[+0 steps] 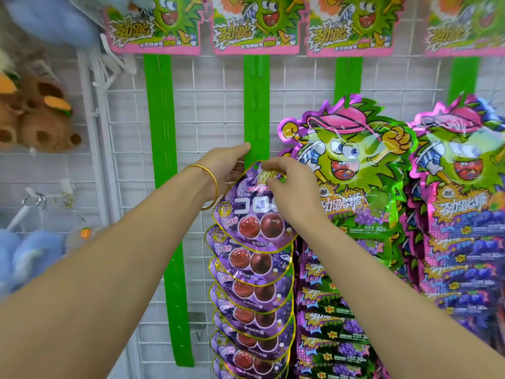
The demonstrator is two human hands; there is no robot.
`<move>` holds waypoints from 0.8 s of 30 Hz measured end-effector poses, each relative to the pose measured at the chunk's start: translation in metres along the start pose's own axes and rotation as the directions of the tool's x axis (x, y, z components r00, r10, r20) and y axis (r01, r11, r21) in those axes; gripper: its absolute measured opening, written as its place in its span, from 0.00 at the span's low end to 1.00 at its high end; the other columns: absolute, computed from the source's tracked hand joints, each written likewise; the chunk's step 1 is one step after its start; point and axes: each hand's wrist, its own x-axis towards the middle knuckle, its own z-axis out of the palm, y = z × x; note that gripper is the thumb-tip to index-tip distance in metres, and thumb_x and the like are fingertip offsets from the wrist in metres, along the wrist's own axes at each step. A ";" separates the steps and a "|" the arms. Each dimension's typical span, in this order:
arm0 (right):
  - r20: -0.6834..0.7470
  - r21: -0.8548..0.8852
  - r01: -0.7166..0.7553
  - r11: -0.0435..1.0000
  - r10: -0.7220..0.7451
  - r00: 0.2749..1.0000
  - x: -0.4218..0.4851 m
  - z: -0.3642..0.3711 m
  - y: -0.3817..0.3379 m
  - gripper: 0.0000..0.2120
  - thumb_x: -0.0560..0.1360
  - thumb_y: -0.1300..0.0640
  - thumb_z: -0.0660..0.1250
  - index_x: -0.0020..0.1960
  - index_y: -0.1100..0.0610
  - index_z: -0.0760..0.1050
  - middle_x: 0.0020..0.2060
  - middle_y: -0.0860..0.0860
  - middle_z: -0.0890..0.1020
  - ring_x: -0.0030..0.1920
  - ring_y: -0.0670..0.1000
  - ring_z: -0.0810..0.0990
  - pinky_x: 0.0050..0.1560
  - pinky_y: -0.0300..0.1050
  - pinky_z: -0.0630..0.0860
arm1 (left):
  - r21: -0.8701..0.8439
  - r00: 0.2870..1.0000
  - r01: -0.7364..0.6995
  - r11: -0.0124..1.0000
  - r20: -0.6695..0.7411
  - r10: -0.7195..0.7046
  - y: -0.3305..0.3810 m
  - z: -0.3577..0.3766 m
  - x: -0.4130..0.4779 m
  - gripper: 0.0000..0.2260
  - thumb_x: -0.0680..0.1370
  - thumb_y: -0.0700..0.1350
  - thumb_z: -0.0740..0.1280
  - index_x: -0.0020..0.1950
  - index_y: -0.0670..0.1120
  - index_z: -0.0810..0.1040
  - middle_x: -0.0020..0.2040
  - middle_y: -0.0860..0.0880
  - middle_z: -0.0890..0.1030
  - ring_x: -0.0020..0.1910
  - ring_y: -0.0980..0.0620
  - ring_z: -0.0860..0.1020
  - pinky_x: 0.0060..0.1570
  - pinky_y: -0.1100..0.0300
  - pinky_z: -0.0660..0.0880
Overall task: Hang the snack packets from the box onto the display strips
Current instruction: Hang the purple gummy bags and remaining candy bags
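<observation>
Right hand point(289, 184) pinched top of glossy purple grape-gummy packet point(254, 214), pressed against green slotted plastic strip point(256, 105), just above matching hung packets point(251, 291). Left hand point(226, 165) touched strip's left edge; grip unclear. Risk: hang-hole not catching on strip, packet dropping on release, knocking lower ones loose.

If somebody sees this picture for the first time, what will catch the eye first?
First, the two hands in the centre: the right hand pinches the top of a purple grape packet at the middle green strip, while the left hand touches that strip's edge. Below hangs a column of matching packets. To the right shine large monster packets in glossy foil.
</observation>
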 end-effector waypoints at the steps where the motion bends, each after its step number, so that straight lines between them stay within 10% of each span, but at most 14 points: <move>1: 0.005 0.001 0.002 1.000 -0.002 1.000 -0.002 0.001 0.001 0.14 0.74 0.64 0.63 0.58 0.54 0.77 0.57 0.49 0.80 0.59 0.51 0.76 0.61 0.50 0.71 | 0.008 1.000 0.004 1.000 0.001 -0.004 0.000 -0.001 0.000 0.14 0.79 0.51 0.59 0.36 0.48 0.73 0.20 0.55 0.75 0.25 0.57 0.73 0.29 0.67 0.68; 24: -0.005 -0.010 -0.021 1.000 0.020 1.000 0.009 -0.007 -0.009 0.15 0.74 0.64 0.62 0.60 0.56 0.77 0.58 0.50 0.80 0.60 0.52 0.76 0.62 0.50 0.71 | 0.068 0.999 0.037 0.997 -0.021 -0.036 0.004 0.001 -0.004 0.14 0.79 0.52 0.58 0.37 0.47 0.71 0.35 0.48 0.72 0.33 0.52 0.70 0.33 0.61 0.66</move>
